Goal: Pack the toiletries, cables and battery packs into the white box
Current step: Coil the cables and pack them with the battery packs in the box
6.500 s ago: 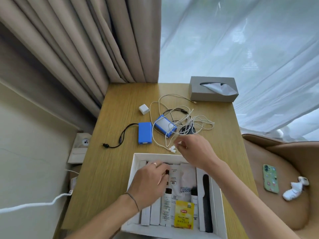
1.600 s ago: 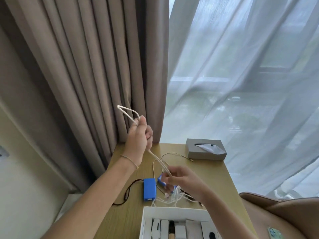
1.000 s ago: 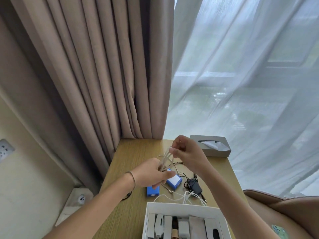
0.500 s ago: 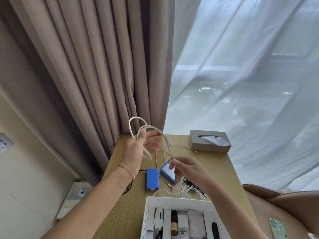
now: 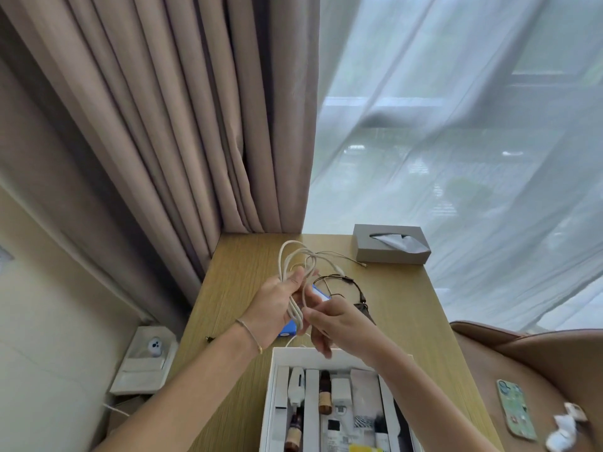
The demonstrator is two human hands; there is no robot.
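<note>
Gripping looped coils of a white cable (image 5: 295, 282), the left hand (image 5: 275, 308) is closed around them above the wooden table (image 5: 235, 288). At its 3 o'clock, the right hand (image 5: 339, 324) pinches the strands. At 6 o'clock, the white box (image 5: 272, 386) holds toiletries; labels are unreadable.

white box (image 5: 272, 383) cut off by bottom edge, blue battery pack (image 5: 289, 329) mostly hidden behind left hand (image 5: 274, 306), second one (image 5: 321, 293) behind cable loops (image 5: 295, 272), phone (image 5: 515, 409) blurred
</note>
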